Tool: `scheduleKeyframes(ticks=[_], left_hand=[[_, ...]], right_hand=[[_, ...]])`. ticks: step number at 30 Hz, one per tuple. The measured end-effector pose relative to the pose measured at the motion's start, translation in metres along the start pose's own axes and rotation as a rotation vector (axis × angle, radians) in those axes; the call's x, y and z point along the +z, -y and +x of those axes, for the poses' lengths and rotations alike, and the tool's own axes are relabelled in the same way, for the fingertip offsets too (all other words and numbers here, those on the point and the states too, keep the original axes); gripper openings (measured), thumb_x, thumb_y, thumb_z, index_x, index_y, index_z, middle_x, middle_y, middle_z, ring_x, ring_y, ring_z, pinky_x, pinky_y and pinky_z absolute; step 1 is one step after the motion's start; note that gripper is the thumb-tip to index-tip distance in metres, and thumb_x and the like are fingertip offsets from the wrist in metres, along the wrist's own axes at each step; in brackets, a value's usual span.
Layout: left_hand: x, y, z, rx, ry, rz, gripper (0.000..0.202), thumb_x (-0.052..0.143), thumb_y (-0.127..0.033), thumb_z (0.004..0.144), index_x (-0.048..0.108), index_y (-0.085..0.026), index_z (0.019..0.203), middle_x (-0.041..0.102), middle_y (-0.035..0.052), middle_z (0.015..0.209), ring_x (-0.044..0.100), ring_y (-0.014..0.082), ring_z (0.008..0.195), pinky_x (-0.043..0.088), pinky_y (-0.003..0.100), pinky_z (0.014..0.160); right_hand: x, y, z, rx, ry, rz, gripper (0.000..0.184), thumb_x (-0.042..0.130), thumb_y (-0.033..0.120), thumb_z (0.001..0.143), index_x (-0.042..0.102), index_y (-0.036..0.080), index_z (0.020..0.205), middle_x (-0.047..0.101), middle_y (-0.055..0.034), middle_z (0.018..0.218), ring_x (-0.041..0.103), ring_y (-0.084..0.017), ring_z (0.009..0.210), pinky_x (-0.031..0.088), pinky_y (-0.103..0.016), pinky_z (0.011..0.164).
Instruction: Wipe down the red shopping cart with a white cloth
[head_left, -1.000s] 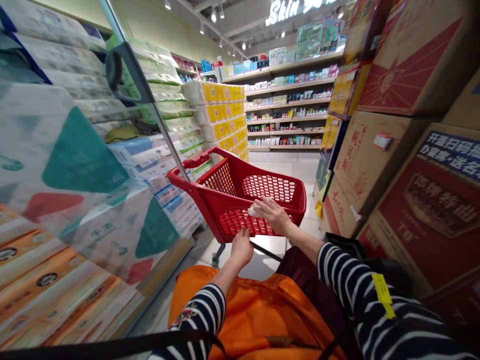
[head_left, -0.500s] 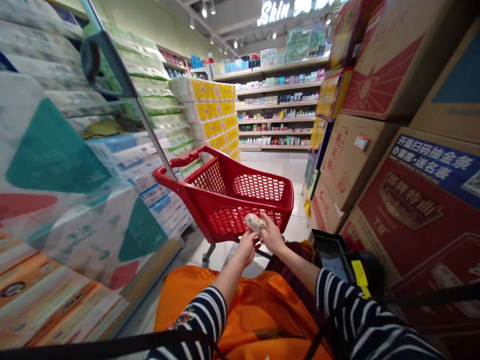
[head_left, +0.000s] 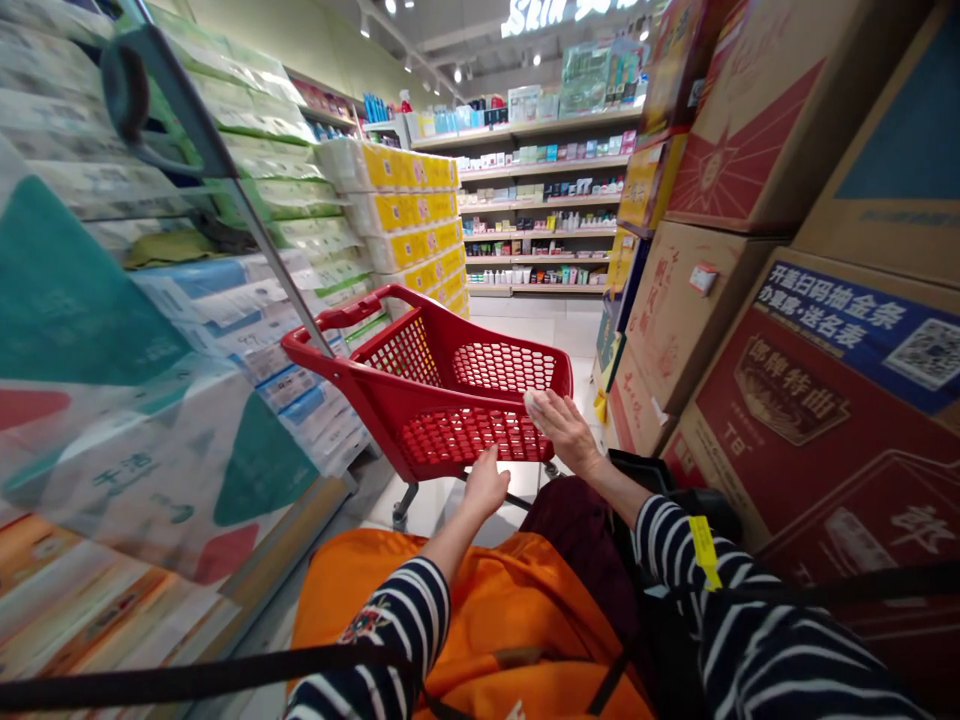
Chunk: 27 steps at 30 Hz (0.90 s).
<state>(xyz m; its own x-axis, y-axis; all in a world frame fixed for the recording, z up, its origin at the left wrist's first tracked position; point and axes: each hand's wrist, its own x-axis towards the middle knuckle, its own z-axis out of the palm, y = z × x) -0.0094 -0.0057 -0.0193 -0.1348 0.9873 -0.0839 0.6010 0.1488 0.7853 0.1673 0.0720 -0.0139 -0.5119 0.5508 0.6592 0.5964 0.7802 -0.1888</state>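
Observation:
My right hand (head_left: 568, 432) is held up at the near right corner of a red plastic shopping cart (head_left: 375, 366), back toward me and fingers stretched leftward. A small whitish thing (head_left: 530, 399) shows at its fingertips; most of it is hidden behind the fingers, and its kind is unclear. Lower and to the left, my left hand (head_left: 486, 486) is in front of the cart's perforated side, with thumb and a finger apart and nothing visible in it. Orange cloth (head_left: 510, 610) covers the area below my forearms.
Stacked packs (head_left: 150, 460) line the left side, with yellow-and-white packs (head_left: 412, 200) beyond. Cardboard cartons (head_left: 795, 400) rise close on the right. A grey pole (head_left: 247, 215) slants above the cart handle. Stocked shelves (head_left: 540, 212) stand at the back. A yellow tag (head_left: 703, 552) hangs near my right sleeve.
My hands, together around the whitish thing before, have separated. The right hand has moved up and right with the thing; the left has dropped slightly and moved left. The view has shifted slightly.

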Motion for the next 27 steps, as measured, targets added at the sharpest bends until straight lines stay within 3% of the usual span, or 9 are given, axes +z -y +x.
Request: scheduleKeyframes(ticks=[3, 6, 10, 15, 18, 24, 27], left_hand=[[-0.004, 0.012, -0.007, 0.045, 0.008, 0.414, 0.058, 0.045, -0.015, 0.074, 0.038, -0.011, 0.131, 0.036, 0.0162, 0.139, 0.032, 0.0253, 0.128, 0.023, 0.038, 0.105], [-0.004, 0.02, -0.015, 0.106, 0.072, 0.594, 0.058, 0.042, -0.017, 0.076, 0.034, -0.01, 0.134, 0.034, 0.0168, 0.14, 0.029, 0.0269, 0.129, 0.022, 0.042, 0.105], [-0.009, 0.024, -0.015, 0.146, 0.074, 0.647, 0.058, 0.041, -0.017, 0.077, 0.034, -0.011, 0.134, 0.033, 0.0159, 0.141, 0.028, 0.0265, 0.13, 0.021, 0.044, 0.106], [-0.028, 0.025, -0.002, 0.098, -0.045, 0.679, 0.061, 0.04, -0.014, 0.076, 0.031, -0.012, 0.136, 0.028, 0.0143, 0.144, 0.025, 0.0256, 0.131, 0.019, 0.044, 0.106], [-0.035, 0.027, -0.003, 0.097, -0.058, 0.709, 0.059, 0.037, -0.013, 0.077, 0.032, -0.012, 0.135, 0.026, 0.0134, 0.145, 0.022, 0.0261, 0.133, 0.016, 0.046, 0.108], [-0.036, 0.039, -0.012, 0.163, 0.007, 0.774, 0.06, 0.034, -0.009, 0.076, 0.031, -0.011, 0.136, 0.026, 0.0142, 0.145, 0.018, 0.026, 0.135, 0.009, 0.049, 0.109], [-0.044, 0.044, -0.009, 0.169, 0.005, 0.79, 0.06, 0.034, -0.008, 0.076, 0.031, -0.011, 0.136, 0.025, 0.014, 0.145, 0.014, 0.0259, 0.136, 0.006, 0.049, 0.109]], right_hand=[[0.017, -0.006, -0.013, -0.136, 0.159, 0.004, 0.041, 0.034, 0.009, 0.09, 0.048, 0.023, 0.127, 0.048, -0.0035, 0.132, 0.033, -0.021, 0.129, 0.024, -0.049, 0.109], [0.04, 0.002, -0.03, -0.219, 0.238, 0.008, 0.039, 0.037, 0.008, 0.089, 0.05, 0.019, 0.124, 0.051, -0.0067, 0.128, 0.036, -0.021, 0.127, 0.03, -0.048, 0.106], [0.044, 0.019, -0.026, -0.337, 0.216, 0.119, 0.038, 0.04, 0.011, 0.089, 0.05, 0.023, 0.124, 0.05, -0.0047, 0.13, 0.035, -0.018, 0.128, 0.036, -0.039, 0.104], [0.022, 0.022, 0.025, -0.284, 0.038, 0.158, 0.037, 0.039, 0.013, 0.091, 0.052, 0.024, 0.123, 0.048, -0.0032, 0.132, 0.032, -0.02, 0.129, 0.028, -0.043, 0.109], [0.029, 0.018, 0.034, -0.319, 0.104, 0.116, 0.038, 0.038, 0.01, 0.09, 0.052, 0.023, 0.123, 0.049, -0.0047, 0.13, 0.033, -0.02, 0.129, 0.025, -0.046, 0.109], [0.068, 0.035, -0.003, -0.378, 0.284, 0.132, 0.035, 0.04, 0.014, 0.09, 0.052, 0.02, 0.122, 0.052, -0.0063, 0.128, 0.037, -0.018, 0.127, 0.032, -0.041, 0.106], [0.068, 0.051, 0.01, -0.41, 0.331, 0.103, 0.037, 0.038, 0.013, 0.09, 0.05, 0.021, 0.124, 0.048, -0.0049, 0.132, 0.032, -0.018, 0.129, 0.031, -0.041, 0.107]])
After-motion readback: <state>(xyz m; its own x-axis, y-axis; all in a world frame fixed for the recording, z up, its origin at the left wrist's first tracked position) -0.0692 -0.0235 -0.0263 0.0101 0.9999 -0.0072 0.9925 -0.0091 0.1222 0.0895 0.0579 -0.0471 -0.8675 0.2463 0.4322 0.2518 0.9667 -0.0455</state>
